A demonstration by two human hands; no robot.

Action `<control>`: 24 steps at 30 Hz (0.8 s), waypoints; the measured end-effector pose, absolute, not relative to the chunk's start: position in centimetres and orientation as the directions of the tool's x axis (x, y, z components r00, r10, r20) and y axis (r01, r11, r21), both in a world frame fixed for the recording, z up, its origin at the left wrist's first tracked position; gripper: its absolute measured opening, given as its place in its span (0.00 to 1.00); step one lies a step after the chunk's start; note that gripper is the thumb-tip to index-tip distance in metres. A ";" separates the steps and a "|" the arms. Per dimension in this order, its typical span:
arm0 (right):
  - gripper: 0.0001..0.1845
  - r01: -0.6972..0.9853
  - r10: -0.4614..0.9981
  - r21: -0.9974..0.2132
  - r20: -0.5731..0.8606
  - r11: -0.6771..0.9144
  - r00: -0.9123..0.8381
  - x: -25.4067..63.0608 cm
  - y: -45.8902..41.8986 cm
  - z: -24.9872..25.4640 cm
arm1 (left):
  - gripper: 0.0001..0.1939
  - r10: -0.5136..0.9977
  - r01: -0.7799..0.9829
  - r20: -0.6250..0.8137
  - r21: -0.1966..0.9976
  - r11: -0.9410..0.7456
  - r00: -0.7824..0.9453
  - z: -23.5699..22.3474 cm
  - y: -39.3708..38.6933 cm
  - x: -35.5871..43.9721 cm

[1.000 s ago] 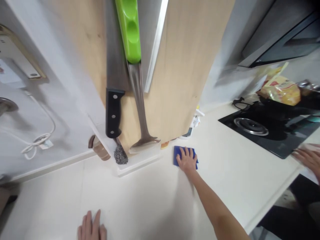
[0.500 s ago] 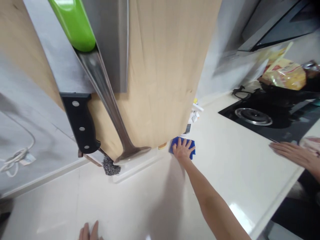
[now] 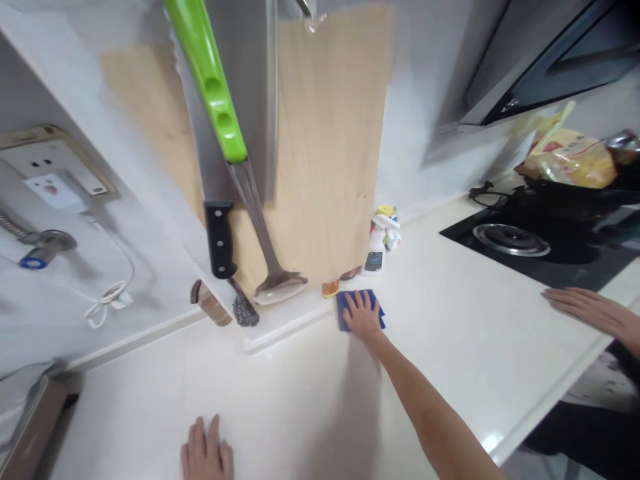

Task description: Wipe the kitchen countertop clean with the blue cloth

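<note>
My right hand lies flat on a folded blue cloth, fingers spread, pressing it to the white countertop. The cloth is beside a small orange-topped item at the foot of the hanging rack. In the lower part of the view, my left hand rests on the counter with its fingers apart, holding nothing. Its wrist is out of view.
A green-handled ladle, a black-handled knife and a wooden board jut toward me. A white spray bottle stands behind. Another person's hand rests near the black stove. Wall socket at left.
The view has drawn back from the rack, showing the socket and spray bottle. My right hand and the cloth have shifted slightly toward me. More of my left hand shows.
</note>
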State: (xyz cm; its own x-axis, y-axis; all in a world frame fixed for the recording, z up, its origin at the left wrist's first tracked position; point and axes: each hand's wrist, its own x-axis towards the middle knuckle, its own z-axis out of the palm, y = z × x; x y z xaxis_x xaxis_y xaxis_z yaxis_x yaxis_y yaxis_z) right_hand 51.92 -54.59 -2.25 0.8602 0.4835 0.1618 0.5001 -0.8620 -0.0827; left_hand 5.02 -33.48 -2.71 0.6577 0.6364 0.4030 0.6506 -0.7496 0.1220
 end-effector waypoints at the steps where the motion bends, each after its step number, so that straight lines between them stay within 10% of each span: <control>1: 0.32 0.514 0.498 -0.077 0.158 -0.855 0.853 51.0 -55.1 -2.2 | 0.25 0.635 0.651 0.414 0.123 -0.749 0.652 -2.5 -33.7 5.2; 24: 0.35 0.811 0.806 -0.111 0.095 -0.575 0.584 24.6 -70.5 -0.3 | 0.27 0.645 0.573 0.432 0.302 -0.762 0.631 -1.0 -35.3 5.8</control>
State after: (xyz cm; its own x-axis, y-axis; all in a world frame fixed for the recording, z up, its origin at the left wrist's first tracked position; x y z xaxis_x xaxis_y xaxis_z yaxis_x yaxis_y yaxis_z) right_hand 24.59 -70.52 -0.32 0.5844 0.8060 0.0945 0.8107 -0.5749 -0.1107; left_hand 5.75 -35.34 -0.99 0.6306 0.6450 0.4315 0.5726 -0.7621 0.3024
